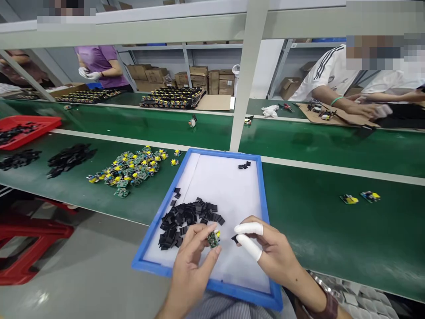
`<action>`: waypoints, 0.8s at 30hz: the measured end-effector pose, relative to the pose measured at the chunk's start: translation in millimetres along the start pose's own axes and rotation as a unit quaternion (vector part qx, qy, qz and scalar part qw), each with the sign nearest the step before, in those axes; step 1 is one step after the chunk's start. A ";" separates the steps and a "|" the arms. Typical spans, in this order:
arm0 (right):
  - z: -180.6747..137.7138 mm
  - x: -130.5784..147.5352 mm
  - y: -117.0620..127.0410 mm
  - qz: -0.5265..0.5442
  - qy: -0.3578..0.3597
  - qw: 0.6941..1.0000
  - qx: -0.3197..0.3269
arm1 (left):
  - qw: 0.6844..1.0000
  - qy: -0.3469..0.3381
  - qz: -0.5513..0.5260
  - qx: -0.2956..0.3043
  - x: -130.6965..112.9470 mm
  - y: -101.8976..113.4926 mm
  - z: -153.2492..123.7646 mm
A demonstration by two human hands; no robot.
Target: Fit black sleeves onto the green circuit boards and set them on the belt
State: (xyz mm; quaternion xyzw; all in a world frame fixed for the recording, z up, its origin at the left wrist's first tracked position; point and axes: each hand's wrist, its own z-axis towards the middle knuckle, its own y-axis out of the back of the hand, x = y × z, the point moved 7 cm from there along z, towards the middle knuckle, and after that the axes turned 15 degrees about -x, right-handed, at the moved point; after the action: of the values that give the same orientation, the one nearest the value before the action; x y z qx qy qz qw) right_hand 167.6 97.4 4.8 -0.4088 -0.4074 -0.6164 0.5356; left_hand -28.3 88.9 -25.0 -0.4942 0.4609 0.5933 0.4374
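My left hand (192,259) pinches a small green circuit board with a yellow part (214,238) over the near end of a blue-rimmed white tray (151,230). Just right of the board, my right hand (265,248), with white finger cots on thumb and forefinger, pinches a small black piece (234,239). A heap of the same black pieces (186,219) lies on the tray left of my hands. A few more black pieces (244,165) sit at the tray's far right corner.
A pile of green and yellow boards (131,170) and heaps of black parts (68,157) lie on the green bench to the left, near a red tray (31,128). Two finished boards (360,197) lie to the right. Other people work across the belt.
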 end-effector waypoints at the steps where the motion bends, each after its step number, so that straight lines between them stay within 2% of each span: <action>1: -4.3 -1.3 -0.2 0.013 -0.013 1.000 0.004 | 0.999 -0.029 0.029 -0.006 -2.4 -1.7 -0.5; 5: -16.4 -1.5 0.1 0.041 -0.042 0.998 0.008 | 0.992 -0.081 0.094 -0.007 -11.9 -10.1 -2.4; 12: -24.0 -8.6 5.8 0.104 -0.092 0.988 -0.073 | 0.990 -0.103 0.090 0.043 -18.3 -20.6 -7.6; 18: -31.0 -7.5 6.3 0.081 -0.094 0.991 -0.050 | 0.998 -0.009 -0.039 0.040 -9.7 -16.0 -7.3; 21: -29.1 -0.6 9.8 0.119 -0.068 0.988 -0.073 | 0.993 0.039 -0.070 0.086 -4.3 -15.9 -9.4; 24: -27.8 1.6 5.3 0.139 -0.055 0.986 -0.069 | 0.984 0.075 -0.090 0.135 0.4 -18.5 -13.1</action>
State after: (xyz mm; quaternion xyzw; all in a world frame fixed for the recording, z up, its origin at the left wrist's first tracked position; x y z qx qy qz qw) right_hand 170.8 70.2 -2.6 -0.5310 -0.3319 -0.5390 0.5634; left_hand -8.0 79.7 -28.7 -0.5130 0.5216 0.4456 0.5159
